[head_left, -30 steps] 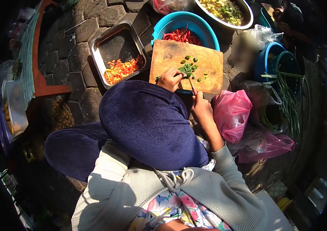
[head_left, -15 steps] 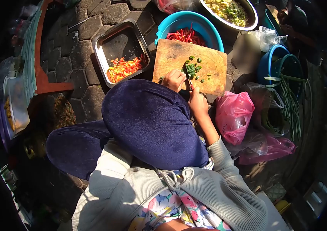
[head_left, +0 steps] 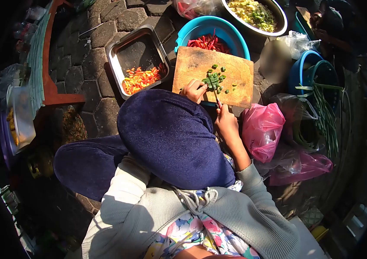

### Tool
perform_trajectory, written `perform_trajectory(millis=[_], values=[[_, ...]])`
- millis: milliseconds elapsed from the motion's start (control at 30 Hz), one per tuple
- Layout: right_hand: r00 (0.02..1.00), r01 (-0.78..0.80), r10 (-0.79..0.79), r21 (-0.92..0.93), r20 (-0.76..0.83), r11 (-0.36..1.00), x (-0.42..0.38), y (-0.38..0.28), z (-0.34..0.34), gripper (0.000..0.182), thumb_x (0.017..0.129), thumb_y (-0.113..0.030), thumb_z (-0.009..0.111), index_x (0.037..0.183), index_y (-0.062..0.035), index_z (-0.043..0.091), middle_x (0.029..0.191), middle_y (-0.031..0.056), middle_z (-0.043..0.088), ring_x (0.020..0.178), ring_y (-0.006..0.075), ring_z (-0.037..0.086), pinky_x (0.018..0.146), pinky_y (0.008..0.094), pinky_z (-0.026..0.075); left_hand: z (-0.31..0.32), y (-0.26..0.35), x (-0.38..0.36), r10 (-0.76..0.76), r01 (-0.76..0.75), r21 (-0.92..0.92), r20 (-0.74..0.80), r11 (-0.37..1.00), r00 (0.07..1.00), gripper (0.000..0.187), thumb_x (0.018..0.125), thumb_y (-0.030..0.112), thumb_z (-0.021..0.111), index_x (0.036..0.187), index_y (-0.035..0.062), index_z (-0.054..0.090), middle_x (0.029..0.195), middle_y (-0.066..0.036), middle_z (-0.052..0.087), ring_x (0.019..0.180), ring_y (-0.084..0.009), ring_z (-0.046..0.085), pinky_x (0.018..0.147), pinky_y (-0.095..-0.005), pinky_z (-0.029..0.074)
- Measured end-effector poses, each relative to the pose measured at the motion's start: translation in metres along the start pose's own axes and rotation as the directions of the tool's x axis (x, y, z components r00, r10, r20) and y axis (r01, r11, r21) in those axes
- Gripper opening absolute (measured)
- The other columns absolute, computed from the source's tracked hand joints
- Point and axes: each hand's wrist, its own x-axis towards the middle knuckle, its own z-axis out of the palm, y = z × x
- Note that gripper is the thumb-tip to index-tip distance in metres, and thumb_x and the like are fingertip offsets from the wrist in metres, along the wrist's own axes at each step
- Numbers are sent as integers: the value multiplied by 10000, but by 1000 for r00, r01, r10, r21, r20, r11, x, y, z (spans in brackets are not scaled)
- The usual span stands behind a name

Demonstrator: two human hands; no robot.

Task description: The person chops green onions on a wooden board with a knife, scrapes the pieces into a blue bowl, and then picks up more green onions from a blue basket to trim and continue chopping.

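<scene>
My right hand [head_left: 226, 123] is closed round the handle of a knife [head_left: 217, 98], whose blade lies over the wooden cutting board [head_left: 239, 75]. My left hand [head_left: 193, 90] rests at the board's near left, fingers curled on a small bunch of green vegetable stalks [head_left: 209, 83] beside the blade. Which vegetable it is I cannot make out. Short cut green pieces [head_left: 222, 78] lie scattered around the middle of the board. Under the board's far edge stands a turquoise basin [head_left: 239, 39] holding red chillies [head_left: 209, 42].
A metal tray [head_left: 113, 54] with cut orange-red chillies [head_left: 142, 78] stands left of the board. A pink plastic bag [head_left: 263, 131] sits by my right forearm. Farther off are a metal bowl [head_left: 284, 23] of chopped food and a blue tub [head_left: 296, 71]. My raised knee [head_left: 166, 134] is close below the board.
The right hand and knife have drawn slightly back toward me. My left hand's fingers have shifted a little, and more of the green stalks shows beside the blade.
</scene>
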Motion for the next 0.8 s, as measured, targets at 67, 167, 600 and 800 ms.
perform_trajectory(millis=[67,167,600,800], values=[[999,16,-17,-38,-38,999,8,3,13,196,889,-216,447,877,-27,395,648,261,570,629,446,569,534,524,440,1,-5,-2,34,-34,-74,-1,997,999,201,652,-20,680,845,-14,623,796,-115,578,749,-262,574,640,-331,479],[997,-49,50,-27,57,998,10,3,21,218,882,-252,450,914,-41,408,707,260,595,696,440,591,598,541,447,5,-6,-4,14,-19,-106,-56,994,998,178,650,-10,685,819,-10,628,790,-113,592,764,-263,581,656,-325,483],[993,-45,43,19,113,999,-21,13,9,209,889,-241,429,912,-38,386,701,262,588,698,443,585,604,537,439,-5,-1,4,-15,16,-36,43,999,999,140,668,26,676,798,5,628,789,-92,580,757,-259,561,664,-339,459],[1000,2,-3,78,5,997,-10,4,0,201,888,-236,429,900,-40,383,664,268,570,676,450,570,566,544,422,-7,2,0,-85,89,-44,89,995,992,165,672,0,662,834,3,632,814,-103,562,776,-266,551,676,-341,452]])
